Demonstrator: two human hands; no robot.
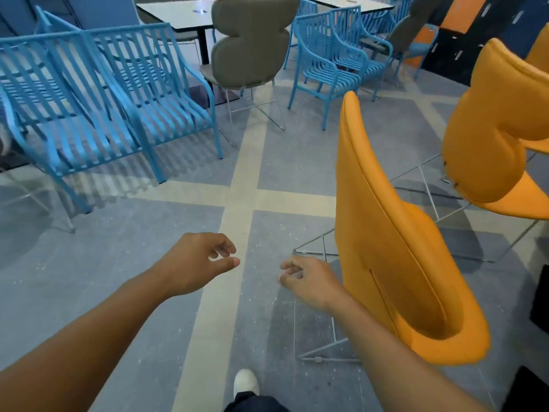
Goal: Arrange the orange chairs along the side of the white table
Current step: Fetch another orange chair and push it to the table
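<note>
Now both hands hang free beside the chair

The left hand (196, 263) and right hand (309, 282) reach over the floor (148, 263), fingers loosely curled and holding nothing. The nearest orange chair (395, 248) stands just right of the right hand. The second orange chair (490, 138) is farther right. The white surface (178, 16) is far left, possibly a table.

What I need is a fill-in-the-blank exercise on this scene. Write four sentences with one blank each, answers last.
1. The left hand and the right hand each hold ____.
2. The nearest orange chair stands on the person's ____ side.
3. The slatted armchairs are painted ____.
4. The shoe at the bottom edge is ____.

Missing words: nothing; right; blue; white.
</note>
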